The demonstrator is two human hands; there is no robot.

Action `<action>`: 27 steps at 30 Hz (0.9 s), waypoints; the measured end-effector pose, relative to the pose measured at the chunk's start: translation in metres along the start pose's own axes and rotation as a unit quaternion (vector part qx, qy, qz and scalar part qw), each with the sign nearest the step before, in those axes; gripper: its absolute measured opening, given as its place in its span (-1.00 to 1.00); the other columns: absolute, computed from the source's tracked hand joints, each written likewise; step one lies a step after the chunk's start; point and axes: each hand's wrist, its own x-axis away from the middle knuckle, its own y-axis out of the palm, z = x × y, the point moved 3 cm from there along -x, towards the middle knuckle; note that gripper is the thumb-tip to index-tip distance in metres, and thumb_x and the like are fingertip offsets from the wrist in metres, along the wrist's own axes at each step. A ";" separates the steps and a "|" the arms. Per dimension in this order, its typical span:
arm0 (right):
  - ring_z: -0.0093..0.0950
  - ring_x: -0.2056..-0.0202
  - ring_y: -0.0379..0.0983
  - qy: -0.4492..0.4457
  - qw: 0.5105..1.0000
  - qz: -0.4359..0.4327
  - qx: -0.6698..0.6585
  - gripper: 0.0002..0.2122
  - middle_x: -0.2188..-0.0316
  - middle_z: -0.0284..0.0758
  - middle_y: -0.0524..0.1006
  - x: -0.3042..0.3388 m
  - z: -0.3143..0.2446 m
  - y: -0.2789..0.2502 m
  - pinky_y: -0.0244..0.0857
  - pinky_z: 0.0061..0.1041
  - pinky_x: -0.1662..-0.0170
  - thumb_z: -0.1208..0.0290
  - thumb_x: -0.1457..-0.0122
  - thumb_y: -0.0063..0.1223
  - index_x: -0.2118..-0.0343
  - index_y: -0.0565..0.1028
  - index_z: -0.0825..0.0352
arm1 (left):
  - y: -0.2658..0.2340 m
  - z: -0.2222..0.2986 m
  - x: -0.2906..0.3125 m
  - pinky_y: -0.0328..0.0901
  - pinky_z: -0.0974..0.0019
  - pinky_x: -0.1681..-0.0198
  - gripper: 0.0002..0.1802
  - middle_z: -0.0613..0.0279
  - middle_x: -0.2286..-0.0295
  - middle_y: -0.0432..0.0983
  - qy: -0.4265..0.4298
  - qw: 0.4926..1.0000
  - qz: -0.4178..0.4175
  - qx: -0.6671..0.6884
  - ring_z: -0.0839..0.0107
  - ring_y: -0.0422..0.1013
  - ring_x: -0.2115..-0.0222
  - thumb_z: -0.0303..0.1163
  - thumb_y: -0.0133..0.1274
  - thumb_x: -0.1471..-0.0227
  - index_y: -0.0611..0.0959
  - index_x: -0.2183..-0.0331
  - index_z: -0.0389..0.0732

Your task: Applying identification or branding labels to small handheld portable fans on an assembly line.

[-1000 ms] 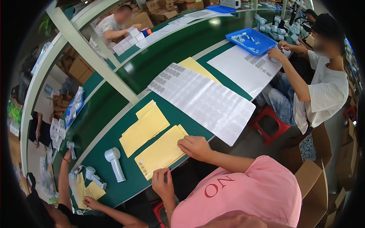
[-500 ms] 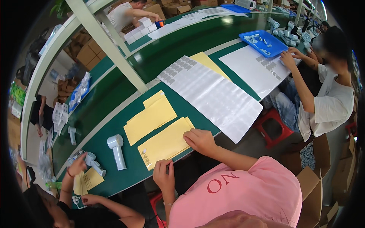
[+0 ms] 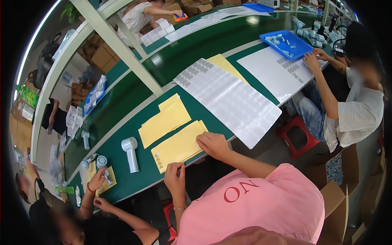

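- Left hand (image 3: 175, 176) at near edge of flat yellow paper sheet (image 3: 178, 145); grip indiscernible.
- Right hand (image 3: 213, 145) pressed flat, fingers spread, on sheet's right corner.
- Small grey stickers (image 3: 159, 159) on sheet's left end, barely discernible.

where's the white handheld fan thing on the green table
In the head view the white handheld fan lies on the green table at lower left, just left of the yellow sheet under the person's hands.

matt yellow paper sheet (image 3: 178, 145), glossy green tabletop (image 3: 122, 118)
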 end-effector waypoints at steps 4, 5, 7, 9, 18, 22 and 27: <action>-0.37 0.60 0.38 0.002 1.000 -0.009 -0.010 -0.93 0.62 -0.35 0.38 0.000 -0.001 -0.002 0.24 -0.46 0.57 0.45 0.04 0.05 0.50 0.41 0.25 | 0.001 -0.001 0.000 0.25 0.43 0.55 -0.92 0.21 0.52 0.42 0.008 1.000 0.008 -0.002 0.36 0.37 0.54 -0.57 0.12 0.18 0.55 0.50 -0.25; -0.37 0.60 0.38 0.005 1.000 -0.008 -0.008 -0.93 0.62 -0.35 0.38 0.000 -0.001 -0.001 0.24 -0.46 0.57 0.45 0.04 0.05 0.50 0.41 0.25 | 0.001 -0.001 0.000 0.24 0.43 0.55 -0.92 0.21 0.52 0.42 0.015 1.000 0.011 -0.005 0.36 0.37 0.55 -0.57 0.11 0.18 0.55 0.50 -0.25; -0.38 0.60 0.38 0.004 1.000 -0.009 -0.005 -0.94 0.63 -0.35 0.38 0.000 -0.001 -0.001 0.24 -0.47 0.57 0.44 0.04 0.04 0.50 0.41 0.25 | 0.001 -0.001 0.000 0.24 0.44 0.55 -0.92 0.22 0.52 0.42 0.008 1.000 0.005 -0.005 0.37 0.37 0.55 -0.57 0.11 0.18 0.55 0.51 -0.24; -0.38 0.60 0.38 0.009 1.000 -0.011 -0.002 -0.94 0.63 -0.35 0.37 0.000 -0.001 -0.001 0.24 -0.47 0.57 0.44 0.04 0.04 0.50 0.41 0.25 | 0.001 -0.002 0.000 0.24 0.44 0.56 -0.93 0.22 0.52 0.42 0.001 1.000 -0.001 -0.004 0.37 0.37 0.56 -0.57 0.12 0.18 0.56 0.51 -0.24; -0.42 0.60 0.37 0.014 1.000 -0.021 0.012 -0.93 0.64 -0.38 0.34 -0.002 -0.004 -0.001 0.23 -0.50 0.59 0.45 0.04 0.05 0.50 0.40 0.26 | 0.003 -0.007 0.000 0.27 0.35 0.48 -0.90 0.20 0.53 0.43 0.036 0.999 0.027 -0.008 0.29 0.39 0.52 -0.56 0.13 0.23 0.57 0.52 -0.23; -0.45 0.59 0.37 0.013 1.000 -0.022 0.006 -0.93 0.65 -0.38 0.32 -0.001 -0.004 -0.002 0.22 -0.51 0.59 0.47 0.05 0.04 0.51 0.38 0.28 | 0.005 -0.005 0.002 0.24 0.37 0.50 -0.90 0.19 0.53 0.42 0.062 0.997 0.038 -0.034 0.30 0.37 0.52 -0.60 0.11 0.23 0.56 0.52 -0.25; -0.46 0.62 0.35 0.014 1.000 -0.012 0.009 -0.92 0.66 -0.39 0.31 0.000 0.000 -0.002 0.21 -0.52 0.61 0.46 0.06 0.05 0.52 0.38 0.26 | 0.008 -0.006 0.004 0.28 0.30 0.44 -0.89 0.17 0.53 0.42 0.041 0.998 0.022 -0.045 0.24 0.39 0.49 -0.58 0.13 0.24 0.56 0.52 -0.23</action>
